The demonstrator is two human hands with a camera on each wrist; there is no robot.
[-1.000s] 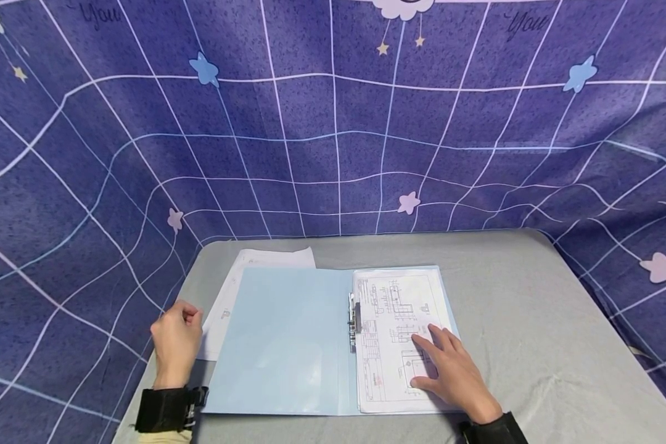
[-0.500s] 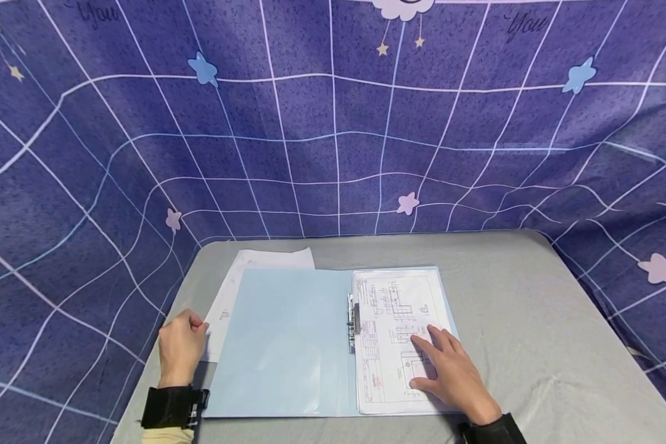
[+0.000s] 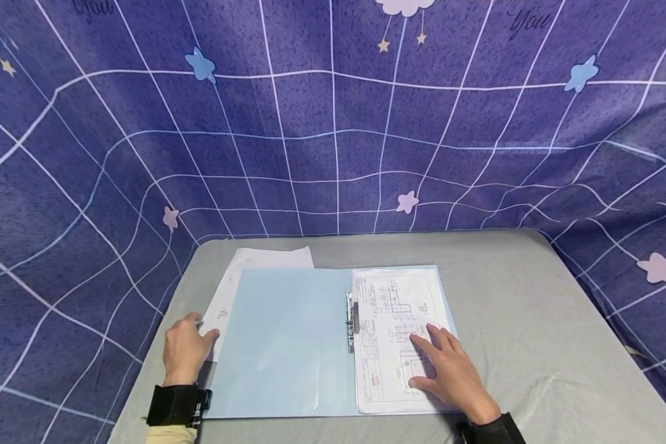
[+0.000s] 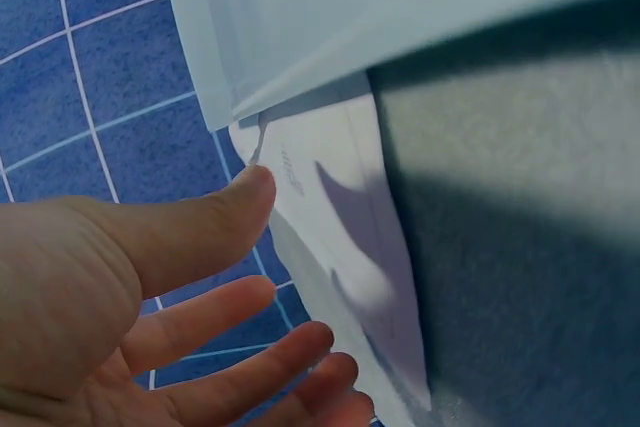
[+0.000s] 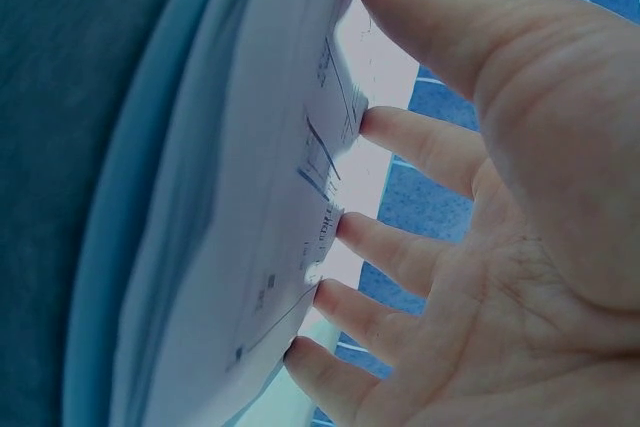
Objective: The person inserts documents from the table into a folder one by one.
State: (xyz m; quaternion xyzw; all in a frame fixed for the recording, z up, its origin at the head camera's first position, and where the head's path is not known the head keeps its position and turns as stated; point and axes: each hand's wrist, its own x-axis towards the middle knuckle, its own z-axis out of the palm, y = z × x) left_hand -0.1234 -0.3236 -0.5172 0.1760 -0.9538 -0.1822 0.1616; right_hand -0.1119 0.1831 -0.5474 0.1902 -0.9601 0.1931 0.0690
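A light blue folder point(image 3: 288, 345) lies spread flat, with a metal clip point(image 3: 352, 323) at its spine. Printed drawing sheets point(image 3: 385, 345) fill its right side. My right hand point(image 3: 456, 373) rests spread fingertips on the top sheet; the right wrist view has these fingers point(image 5: 385, 247) touching the paper. Loose white paper point(image 3: 235, 287) sticks out from beneath the folder's left cover. Beside its left edge is my left hand point(image 3: 185, 350), thumb and fingers apart. In the left wrist view nothing is pinched, and the thumb point(image 4: 215, 232) appears close to the loose paper point(image 4: 330, 197); contact is unclear.
A grey cloth point(image 3: 533, 345) covers the table beneath the folder. Behind and along both sides hangs a dark blue curtain point(image 3: 311, 111) with a white grid and stars. Black bands point(image 3: 173, 405) sit on both wrists.
My left hand has moved slightly right and nearer the loose paper, and its curled fingers have spread from the thumb. The right hand stays on the drawing sheets.
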